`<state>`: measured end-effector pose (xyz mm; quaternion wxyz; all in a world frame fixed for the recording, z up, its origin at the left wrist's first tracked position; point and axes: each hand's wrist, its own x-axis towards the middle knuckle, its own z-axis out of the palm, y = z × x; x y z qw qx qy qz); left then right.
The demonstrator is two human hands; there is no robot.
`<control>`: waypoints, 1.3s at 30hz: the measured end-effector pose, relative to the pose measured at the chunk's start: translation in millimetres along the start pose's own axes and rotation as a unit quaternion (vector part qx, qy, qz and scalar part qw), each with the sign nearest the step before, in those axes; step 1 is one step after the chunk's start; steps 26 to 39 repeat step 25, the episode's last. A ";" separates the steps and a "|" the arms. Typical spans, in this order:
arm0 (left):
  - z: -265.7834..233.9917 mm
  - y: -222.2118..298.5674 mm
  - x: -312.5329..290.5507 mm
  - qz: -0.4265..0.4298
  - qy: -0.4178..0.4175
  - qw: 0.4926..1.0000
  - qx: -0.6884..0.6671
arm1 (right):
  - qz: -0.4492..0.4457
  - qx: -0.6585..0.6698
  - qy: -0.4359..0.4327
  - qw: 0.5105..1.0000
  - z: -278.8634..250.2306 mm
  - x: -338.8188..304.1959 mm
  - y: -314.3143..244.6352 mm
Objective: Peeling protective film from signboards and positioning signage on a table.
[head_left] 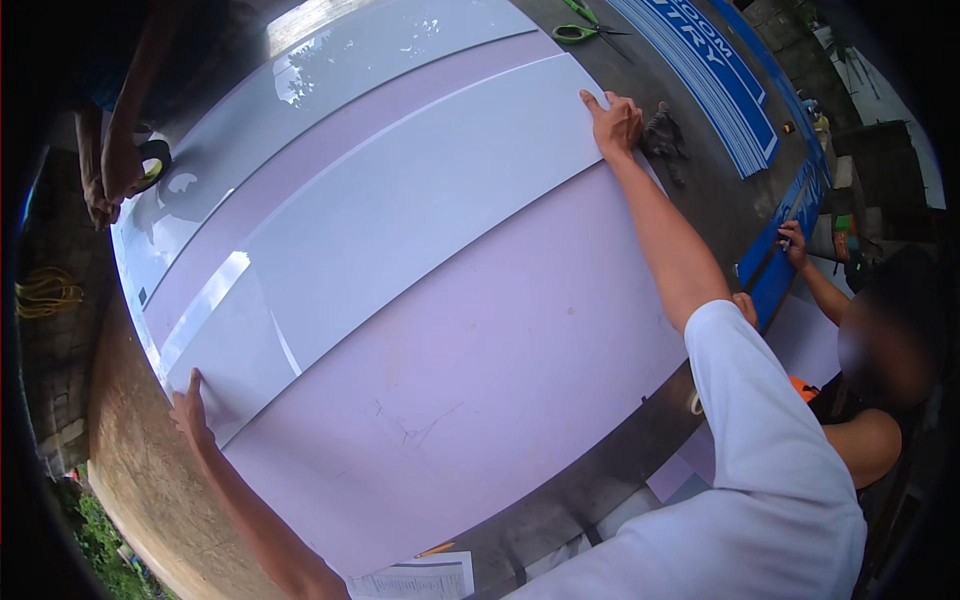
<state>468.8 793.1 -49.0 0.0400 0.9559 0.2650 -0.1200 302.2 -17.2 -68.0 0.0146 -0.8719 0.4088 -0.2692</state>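
Note:
A long, glossy light-grey sheet (430, 170) lies slantwise across a larger pinkish-white board (480, 340). My left hand (192, 405) grips the sheet's near left end, with one digit on top and part of the hand hidden beyond the edge. At the far right end, my right hand (615, 122) holds the sheet's corner, its fingers bent around the edge. Sky reflections shine on the sheet near my left hand. A second glossy grey sheet (330, 75) lies farther back, with a strip of the board showing between the two.
Green-handled scissors (580, 32) and a dark crumpled cloth (663, 142) lie beyond the board. Blue lettered panels (710, 75) rest at right, where a co-worker's hand (793, 243) works. Another person's hands (108, 185) hang near a tape roll (153, 165). Printed paper (420, 578) and a pencil (435, 549) lie nearest me.

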 end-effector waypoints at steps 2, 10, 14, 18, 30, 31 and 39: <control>0.8 6.7 0.9 -0.010 -0.008 1.000 0.024 | 0.046 0.019 -0.030 0.998 -1.4 6.7 0.3; 10.6 25.0 -39.4 -0.008 0.158 0.979 0.125 | 0.057 0.030 -0.112 0.992 -19.0 22.7 -2.3; 24.7 187.4 -315.4 0.255 0.205 0.931 -0.159 | 0.048 0.065 -0.234 0.969 -34.3 36.1 -5.5; 90.0 345.2 -552.0 0.468 -0.047 0.822 -0.322 | 0.004 0.039 -0.337 0.941 -47.2 83.3 22.9; 165.6 440.3 -657.6 0.504 -0.028 0.855 -0.116 | 0.024 0.154 -0.166 0.974 -55.0 264.9 151.4; 165.6 440.3 -657.6 0.504 -0.028 0.855 -0.116 | 0.024 0.154 -0.166 0.974 -55.0 264.9 151.4; 165.6 440.3 -657.6 0.504 -0.028 0.855 -0.116 | 0.024 0.154 -0.166 0.974 -55.0 264.9 151.4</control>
